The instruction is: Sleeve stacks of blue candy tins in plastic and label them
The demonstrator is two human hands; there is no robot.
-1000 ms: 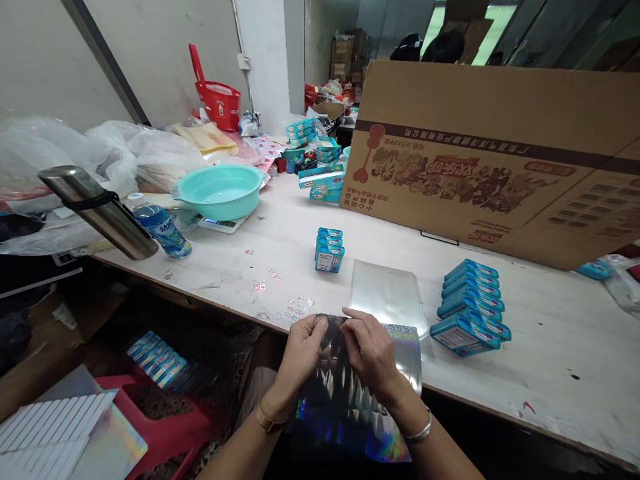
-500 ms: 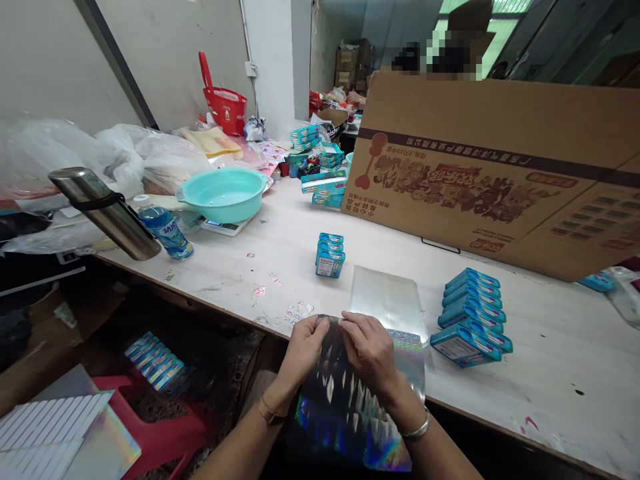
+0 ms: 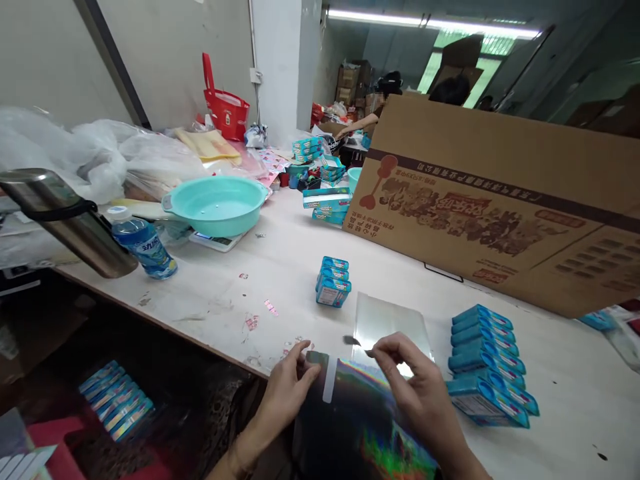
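My left hand [image 3: 289, 387] grips the left edge of a dark, shiny rainbow-reflecting sticker sheet [image 3: 350, 427], thumb on top. One pale narrow strip shows on the sheet near that thumb. Above the sheet, my right hand [image 3: 413, 380] pinches a small, thin, curled sticker strip [image 3: 353, 341] between thumb and fingertips. Beneath it on the table lies a stack of clear silvery sheets [image 3: 390, 320]. Beyond my hands stand a few small blue boxes [image 3: 333, 287]. A longer row of the same blue boxes [image 3: 487, 360] stands to the right of my right hand.
A large cardboard carton [image 3: 480, 207] stands across the back right. On the left are a steel thermos [image 3: 70, 220], a blue bottle [image 3: 145, 247] and a turquoise basin [image 3: 215, 207] on a scale. More blue boxes [image 3: 115, 400] sit low at left. Another person's arm [image 3: 361, 125] shows behind.
My right hand has lifted off the sheet and moved right, now with a thin strip in its fingers. A pale strip has appeared on the sheet. The view has shifted slightly.
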